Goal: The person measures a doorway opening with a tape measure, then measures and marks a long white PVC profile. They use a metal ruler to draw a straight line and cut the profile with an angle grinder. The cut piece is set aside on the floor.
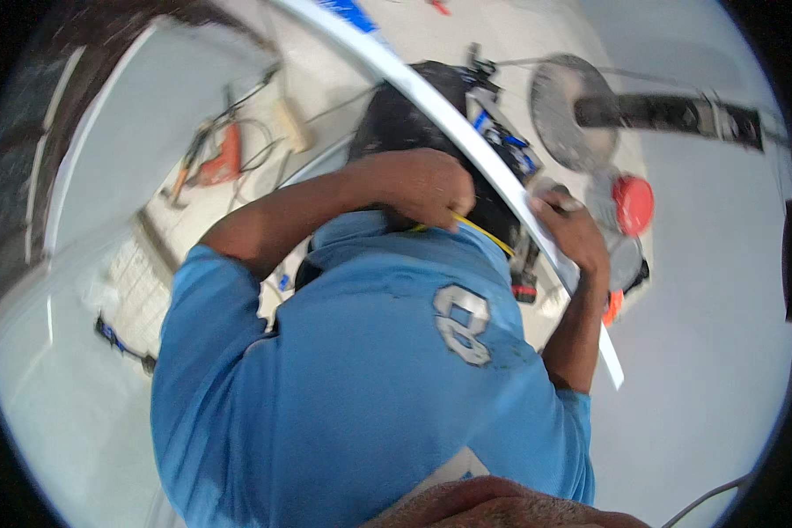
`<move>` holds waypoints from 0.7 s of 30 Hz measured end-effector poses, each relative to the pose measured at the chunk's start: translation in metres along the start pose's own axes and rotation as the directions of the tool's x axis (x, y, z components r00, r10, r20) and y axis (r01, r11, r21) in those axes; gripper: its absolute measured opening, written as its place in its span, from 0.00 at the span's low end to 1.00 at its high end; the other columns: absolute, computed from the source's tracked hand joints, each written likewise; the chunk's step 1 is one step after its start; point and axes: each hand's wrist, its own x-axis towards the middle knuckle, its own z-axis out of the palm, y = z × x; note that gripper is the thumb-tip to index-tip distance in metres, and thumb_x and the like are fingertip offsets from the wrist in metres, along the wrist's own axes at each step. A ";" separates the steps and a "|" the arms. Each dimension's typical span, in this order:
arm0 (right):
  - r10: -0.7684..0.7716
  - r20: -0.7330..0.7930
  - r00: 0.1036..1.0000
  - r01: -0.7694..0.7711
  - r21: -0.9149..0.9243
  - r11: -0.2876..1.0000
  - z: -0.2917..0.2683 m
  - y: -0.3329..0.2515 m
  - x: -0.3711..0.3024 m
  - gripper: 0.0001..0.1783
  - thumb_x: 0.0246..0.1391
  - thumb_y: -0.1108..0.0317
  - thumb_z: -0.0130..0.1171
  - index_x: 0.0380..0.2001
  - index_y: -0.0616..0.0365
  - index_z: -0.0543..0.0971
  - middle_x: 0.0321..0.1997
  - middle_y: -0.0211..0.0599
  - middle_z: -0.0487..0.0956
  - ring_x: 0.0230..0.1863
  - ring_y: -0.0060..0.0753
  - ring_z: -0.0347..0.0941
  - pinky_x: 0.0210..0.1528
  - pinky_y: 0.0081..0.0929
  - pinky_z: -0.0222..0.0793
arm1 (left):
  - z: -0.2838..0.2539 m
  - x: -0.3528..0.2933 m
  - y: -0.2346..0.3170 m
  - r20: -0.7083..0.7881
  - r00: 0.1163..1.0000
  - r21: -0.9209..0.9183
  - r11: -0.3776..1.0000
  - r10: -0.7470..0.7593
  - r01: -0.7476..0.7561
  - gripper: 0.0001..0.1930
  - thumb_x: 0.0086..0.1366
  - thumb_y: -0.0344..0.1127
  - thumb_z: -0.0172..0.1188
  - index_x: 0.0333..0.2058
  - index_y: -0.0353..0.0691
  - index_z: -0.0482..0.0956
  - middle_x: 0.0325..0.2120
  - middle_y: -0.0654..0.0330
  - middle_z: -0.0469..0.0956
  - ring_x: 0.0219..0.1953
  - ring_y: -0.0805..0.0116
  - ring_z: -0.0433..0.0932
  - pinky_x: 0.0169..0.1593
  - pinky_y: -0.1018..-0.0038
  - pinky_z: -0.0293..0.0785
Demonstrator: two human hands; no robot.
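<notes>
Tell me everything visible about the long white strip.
The white strip is long, narrow and pale, smooth-looking; plastic or coated metal, can't tell. It slants from the picture's top edge, where it runs out of view, to a visible end at lower right. Its bow may be lens distortion. The right hand is on its lower stretch, grip unclear, and the right forearm hides a short section. Blue shows near its upper stretch; whether attached is unclear.

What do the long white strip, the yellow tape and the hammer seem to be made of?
Long white strip: probably plastic or painted metal, looking smooth and evenly white.
Yellow tape: perhaps coated metal or plastic, judging by its thin, bright band.
Hammer: apparently a wooden handle, from its orange-brown colour, and a grey, metal-looking head; blur hides the finish.
</notes>
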 end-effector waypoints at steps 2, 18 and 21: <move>-0.053 0.019 0.998 0.052 0.064 0.997 -0.001 0.003 -0.003 0.30 0.65 0.40 0.59 0.44 0.59 0.86 0.37 0.48 0.84 0.40 0.43 0.80 0.49 0.40 0.72 | 0.016 0.000 -0.003 -0.105 0.992 0.097 0.992 -0.067 0.078 0.15 0.63 0.48 0.68 0.32 0.41 0.86 0.28 0.50 0.84 0.40 0.46 0.85 0.46 0.52 0.78; -0.179 -0.316 0.932 0.238 0.157 0.959 0.004 -0.021 -0.016 0.23 0.49 0.60 0.82 0.40 0.60 0.80 0.31 0.31 0.79 0.34 0.25 0.70 0.40 0.28 0.69 | 0.107 -0.150 -0.205 -0.577 0.281 -0.299 0.519 -0.767 0.801 0.26 0.77 0.54 0.51 0.46 0.32 0.79 0.43 0.34 0.83 0.49 0.34 0.82 0.53 0.47 0.77; -0.228 -0.377 0.898 0.308 0.167 0.937 0.009 -0.024 -0.020 0.25 0.49 0.55 0.81 0.41 0.59 0.81 0.33 0.38 0.81 0.35 0.30 0.75 0.42 0.31 0.72 | 0.178 -0.169 -0.236 -0.553 0.251 -0.348 0.494 -0.795 0.797 0.25 0.75 0.54 0.54 0.51 0.34 0.77 0.45 0.36 0.83 0.51 0.35 0.82 0.55 0.47 0.77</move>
